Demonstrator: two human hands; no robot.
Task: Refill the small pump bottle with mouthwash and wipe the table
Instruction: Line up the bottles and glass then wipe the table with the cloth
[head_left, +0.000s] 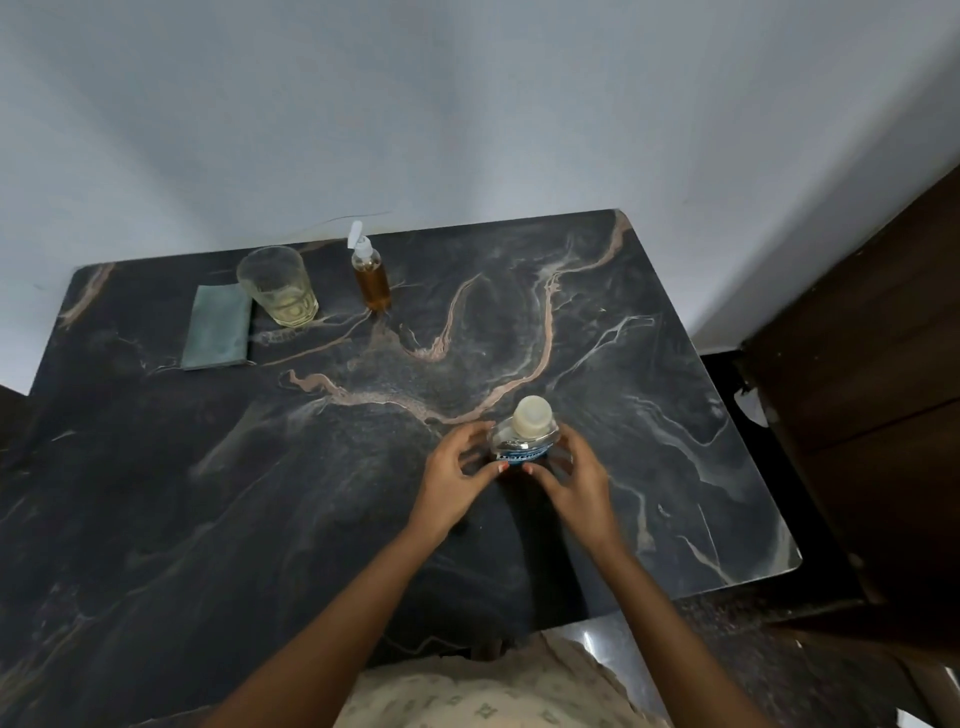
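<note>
Clasping the mouthwash bottle (524, 441) from both sides, left hand (457, 480) and right hand (574, 480) curled round it, thumbs on the label. Standing upright (pale cap on) toward the near right of the dark marbled tabletop (649, 364). Well apart, along the far edge: small pump bottle (371, 280) of amber liquid, upright, just right of a glass (278, 286) and a folded green cloth (218, 330).

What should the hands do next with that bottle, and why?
Probably unscrew the cap. Both the left hand and right hand hold the mouthwash bottle upright on the table, and its cap is on, so nothing can pour yet.
</note>
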